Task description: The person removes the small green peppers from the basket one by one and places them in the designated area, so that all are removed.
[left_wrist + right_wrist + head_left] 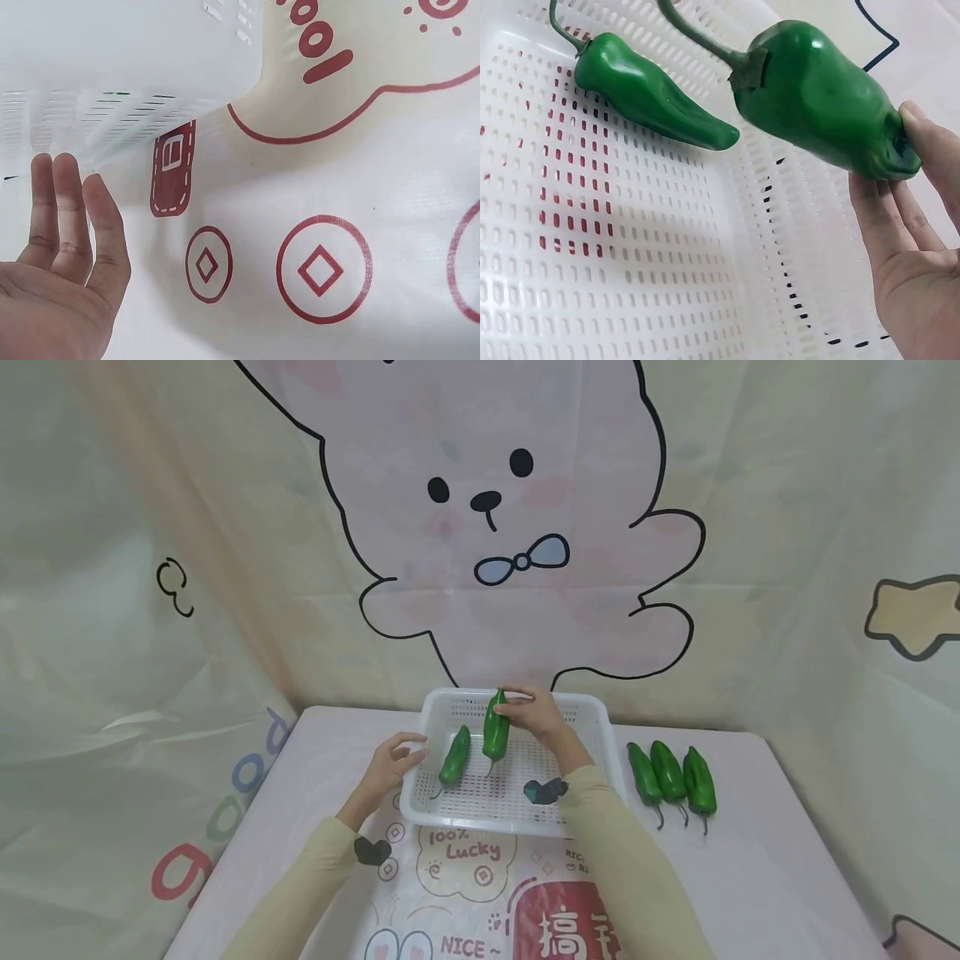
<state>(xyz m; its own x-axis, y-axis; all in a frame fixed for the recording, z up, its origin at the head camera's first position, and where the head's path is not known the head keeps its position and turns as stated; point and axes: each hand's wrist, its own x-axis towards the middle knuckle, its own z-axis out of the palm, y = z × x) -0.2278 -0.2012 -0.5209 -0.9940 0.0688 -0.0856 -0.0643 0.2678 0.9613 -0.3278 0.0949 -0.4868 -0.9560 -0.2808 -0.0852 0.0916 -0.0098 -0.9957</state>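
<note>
My right hand (534,714) pinches a green pepper (496,727) by its blunt tip, over the white plastic basket (487,821). In the right wrist view this pepper (817,97) hangs above the basket floor, its stem pointing away from the fingers. Another green pepper (649,94) lies inside the basket, on the left side in the head view. At the basket's left wall is my left hand (390,768); in the left wrist view its straight fingers (67,202) reach up to the slotted wall.
Three green peppers (670,777) lie side by side on the table, right of the basket. A printed cloth (465,868) covers the tabletop (750,877). Behind stands a hanging sheet (495,618) with a cartoon bear.
</note>
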